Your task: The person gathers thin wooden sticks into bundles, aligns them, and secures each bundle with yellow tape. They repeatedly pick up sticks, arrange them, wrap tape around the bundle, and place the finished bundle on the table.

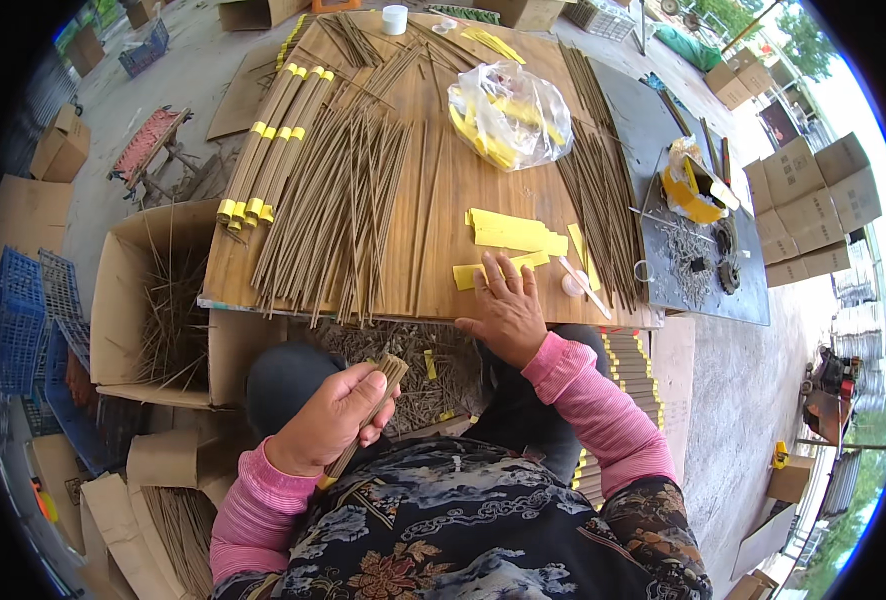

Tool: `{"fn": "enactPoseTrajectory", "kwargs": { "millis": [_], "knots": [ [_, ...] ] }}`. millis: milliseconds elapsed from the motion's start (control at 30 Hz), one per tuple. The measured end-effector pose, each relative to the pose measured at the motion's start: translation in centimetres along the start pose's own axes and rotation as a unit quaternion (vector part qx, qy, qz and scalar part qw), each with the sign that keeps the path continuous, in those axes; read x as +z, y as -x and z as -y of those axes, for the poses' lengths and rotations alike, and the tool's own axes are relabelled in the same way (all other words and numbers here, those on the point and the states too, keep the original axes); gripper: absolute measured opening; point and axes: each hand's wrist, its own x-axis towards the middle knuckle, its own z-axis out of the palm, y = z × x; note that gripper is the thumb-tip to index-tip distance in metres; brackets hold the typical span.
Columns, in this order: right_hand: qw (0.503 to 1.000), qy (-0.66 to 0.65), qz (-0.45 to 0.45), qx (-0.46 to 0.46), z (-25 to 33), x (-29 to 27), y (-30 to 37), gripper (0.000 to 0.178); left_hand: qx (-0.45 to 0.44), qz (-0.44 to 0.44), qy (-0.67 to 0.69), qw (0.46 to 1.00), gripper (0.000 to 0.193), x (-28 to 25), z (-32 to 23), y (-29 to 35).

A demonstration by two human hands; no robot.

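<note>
- My left hand (331, 420): grip closed around a small bundle of brown sticks (375, 405), held low by my lap, below the bench edge; the bundle's top end pokes out past my fingers, tilted up to the right.
- My right hand (508, 312): grip open, flat, palm down, fingers spread, holding nothing; fingertips on the yellow paper strips (508, 235) at the near edge of the bench (433, 200).
- Yellow strips lie in a loose stack just ahead of my right hand; one strip partly under my fingers.
- Loose brown sticks (333, 210) fanned over the left and middle of the bench, some overhanging the near edge.
- Finished bundles with yellow bands (268, 150) at the bench's left side, lying side by side.
- Clear plastic bag (508, 115) with more yellow strips inside, far middle of the bench.
- Another row of sticks (598, 180) along the right side, next to a dark sheet (653, 130).
- Roll of yellow tape (688, 185) on the dark sheet, well apart from my right hand.
- Cardboard box (153, 300) with stick scraps left of the bench, on the ground.
- Broken stick scraps (413, 370) piled under the bench edge, between my hands.
</note>
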Motion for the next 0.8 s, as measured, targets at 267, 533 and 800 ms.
{"fn": "enactPoseTrajectory", "kwargs": {
  "millis": [267, 533, 800],
  "knots": [
    [0.979, -0.103, -0.139, -0.109, -0.1, -0.3, 1.6, 0.027, 0.000, 0.000, -0.007, 1.000, 0.032, 0.7, 0.2, 0.7],
    [0.961, -0.202, -0.175, -0.074, -0.7, -0.9, 1.3, 0.020, 0.003, 0.003, -0.009, 1.000, 0.032, 1.1, 0.2, 1.1],
    [0.876, -0.357, -0.324, -0.016, 1.9, -7.7, -0.7, 0.016, 0.016, -0.023, -0.045, 0.999, 0.030, 2.2, -0.2, 1.9]
  ]
}}
